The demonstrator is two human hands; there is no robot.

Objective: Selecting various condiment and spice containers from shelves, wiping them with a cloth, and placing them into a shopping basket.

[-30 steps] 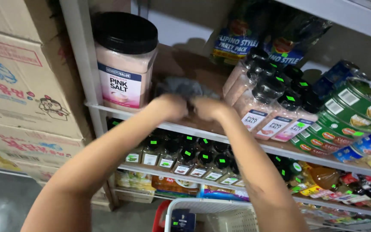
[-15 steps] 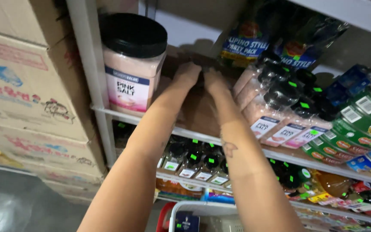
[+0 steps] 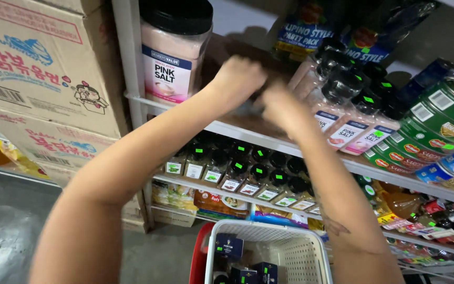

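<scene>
My left hand (image 3: 240, 79) and my right hand (image 3: 279, 105) reach side by side onto the upper shelf (image 3: 395, 176), fingers curled and nearly touching. They sit in the gap between a large black-lidded jar of pink salt (image 3: 174, 58) on the left and several small pink salt bottles (image 3: 342, 105) on the right. Motion blur hides whether anything is in the fingers. Both forearms stretch up from the lower edge of the view.
Green cans (image 3: 437, 126) lie stacked at the right. Small dark-lidded jars (image 3: 248, 173) fill the shelf below. A white basket (image 3: 300, 247) with dark blue boxes (image 3: 229, 246) stands under my arms. Stacked cardboard cartons (image 3: 43, 79) are at the left, with colourful bags (image 3: 311, 26) behind.
Both hands went deeper into the shelf gap half a second ago, then drew back toward the front edge. The grey crumpled thing seen between them earlier is no longer visible.
</scene>
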